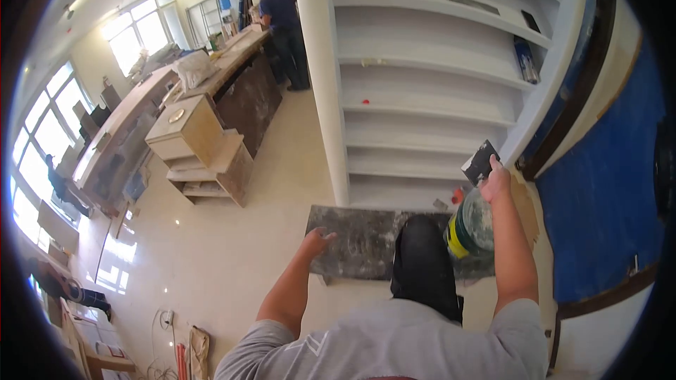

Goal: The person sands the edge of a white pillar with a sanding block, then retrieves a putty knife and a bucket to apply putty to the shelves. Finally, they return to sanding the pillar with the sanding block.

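Note:
My right hand (496, 184) grips a flat black scraper (479, 160) with whitish smears on it, held up in front of the lower shelves. Under my right forearm stands a green bucket (459, 233) with a yellow label and a pale, crusted top. It rests on a dark, stained bench (355, 236), beside my bent knee. My left hand (320, 241) is at the bench's left end, empty, its fingers apart and slightly curled.
A white shelf unit (422, 84) rises ahead, with small items on some boards. To the right lies a blue panel (598, 190). Wooden cabinets (186, 134) and a long workbench stand left, where a person (283, 24) works. Cables and tools lie on the floor behind left.

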`<state>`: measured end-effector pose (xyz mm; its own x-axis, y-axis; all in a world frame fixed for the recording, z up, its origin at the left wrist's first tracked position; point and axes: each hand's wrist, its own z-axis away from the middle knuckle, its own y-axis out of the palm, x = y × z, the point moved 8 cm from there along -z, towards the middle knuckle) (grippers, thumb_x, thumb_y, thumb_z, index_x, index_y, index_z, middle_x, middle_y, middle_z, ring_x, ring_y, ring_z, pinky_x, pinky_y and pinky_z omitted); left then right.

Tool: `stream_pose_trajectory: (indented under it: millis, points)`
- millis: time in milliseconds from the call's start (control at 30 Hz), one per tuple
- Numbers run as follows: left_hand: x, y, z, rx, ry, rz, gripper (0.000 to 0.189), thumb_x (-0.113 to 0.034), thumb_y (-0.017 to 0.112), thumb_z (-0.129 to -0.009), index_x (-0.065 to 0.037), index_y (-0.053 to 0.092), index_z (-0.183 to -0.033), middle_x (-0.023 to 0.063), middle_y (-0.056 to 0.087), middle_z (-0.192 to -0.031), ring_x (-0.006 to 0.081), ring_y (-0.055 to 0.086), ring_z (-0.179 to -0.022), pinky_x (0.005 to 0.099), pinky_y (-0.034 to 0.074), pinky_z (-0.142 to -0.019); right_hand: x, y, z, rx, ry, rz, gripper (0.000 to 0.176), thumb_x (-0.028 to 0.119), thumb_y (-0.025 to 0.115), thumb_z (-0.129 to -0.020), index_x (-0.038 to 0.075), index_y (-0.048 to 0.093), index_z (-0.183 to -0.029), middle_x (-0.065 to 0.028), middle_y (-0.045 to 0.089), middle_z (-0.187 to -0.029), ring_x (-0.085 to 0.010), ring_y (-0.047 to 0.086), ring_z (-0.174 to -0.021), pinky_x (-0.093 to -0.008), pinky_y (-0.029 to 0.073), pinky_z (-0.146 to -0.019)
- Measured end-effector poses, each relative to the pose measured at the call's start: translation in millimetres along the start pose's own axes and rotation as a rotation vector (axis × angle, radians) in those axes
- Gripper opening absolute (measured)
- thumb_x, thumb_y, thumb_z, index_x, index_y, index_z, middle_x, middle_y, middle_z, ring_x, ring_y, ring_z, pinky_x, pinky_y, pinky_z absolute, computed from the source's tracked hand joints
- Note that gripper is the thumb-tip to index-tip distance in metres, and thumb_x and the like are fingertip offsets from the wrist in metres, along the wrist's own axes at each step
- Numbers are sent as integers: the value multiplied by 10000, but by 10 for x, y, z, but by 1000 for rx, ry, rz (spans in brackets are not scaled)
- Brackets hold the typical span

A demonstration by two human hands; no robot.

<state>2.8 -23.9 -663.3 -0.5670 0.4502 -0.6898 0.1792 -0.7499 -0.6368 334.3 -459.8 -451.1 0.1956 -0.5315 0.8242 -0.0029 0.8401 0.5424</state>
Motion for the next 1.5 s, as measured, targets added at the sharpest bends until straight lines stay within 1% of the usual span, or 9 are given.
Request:
stream_pose_trajectory:
  millis: [233, 500, 600, 700, 767, 900, 1167, 1267, 1500]
  points:
    - [-1776, -1766, -1661, -337, 306, -197, 813, -585, 636, -864, 8, 471, -1396, 265, 430, -1450, 382, 398, -1367, 464, 323, -1130, 722, 1923, -345, 351, -29, -150, 250, 97, 483, -874, -14, 589, -1072, -121, 667, -990, -257, 668, -873, -409, 562, -819]
    - [-6053, -5118, -1192, -1355, 784, -71, 469, -401, 615, -919, 12, 642, -1139, 233, 690, -957, 357, 682, -865, 437, 530, -786, 2669, 4146, -1239, 773, -488, 664, 278, -14, 570, -915, 49, 511, -1178, -53, 624, -1087, -134, 581, -990, -287, 466, -888]
    - [-4802, -4641, -2290, -1092, 756, -432, 459, -267, 655, -902, 27, 569, -1243, 287, 602, -1192, 413, 556, -1162, 488, 430, -1011, 2631, 4391, -1793, 757, -207, 421, 288, -18, 539, -879, 51, 522, -1158, -55, 618, -1063, -158, 577, -1001, -305, 456, -911]
    - [-1655, -2588, -3013, -262, -206, -328, 628, -364, 601, -913, 7, 444, -1395, 276, 569, -1277, 387, 534, -1216, 470, 417, -1039, 2639, 4820, -1799, 786, -133, 212, 287, -14, 464, -816, 39, 561, -1081, -11, 525, -945, -119, 527, -940, -228, 436, -842]
    - [-1506, -1799, -901, -207, 114, 541, 603, -518, 511, -940, 37, 647, -1136, 287, 639, -1136, 370, 637, -1051, 480, 485, -923, 2670, 5174, -1753, 740, -75, 181, 235, 59, 453, -893, 36, 568, -1097, -8, 497, -823, -103, 498, -730, -243, 419, -644]
    - [-874, -1320, 615, 364, -534, -70, 605, -531, 496, -944, 33, 666, -1084, 280, 656, -1085, 359, 657, -992, 475, 502, -890, 2814, 6259, -1558, 741, -73, 209, 236, 248, 459, -1025, 52, 569, -1098, 5, 440, -715, -87, 390, -560, -246, 339, -514]
    - [-292, -2733, 116, 175, -780, -157, 644, -580, 466, -947, 9, 719, -877, 230, 699, -866, 296, 699, -700, 452, 555, -721, 2974, 8420, -1673, 701, -490, 141, 474, 394, 617, -960, -7, 503, -1186, -71, 590, -978, -131, 543, -847, -287, 462, -758]
    - [-1045, -3771, -457, -409, -653, 517, 619, -421, 716, -848, 22, 584, -1261, 140, 673, -791, 210, 643, -632, 327, 523, -529, 3054, 8749, -1638, 648, -706, 200, 521, 389, 663, -932, -30, 492, -1191, -117, 629, -1020, -185, 598, -902, -320, 487, -818]
    - [-1773, -3852, -700, -382, -466, 190, 652, -511, 703, -823, 1, 628, -1220, 218, 699, -1039, 324, 680, -956, 390, 535, -862, 3026, 8889, -1683, 567, -755, 139, 549, 375, 738, -872, -25, 505, -1167, -149, 647, -970, -231, 638, -872, -335, 506, -804]
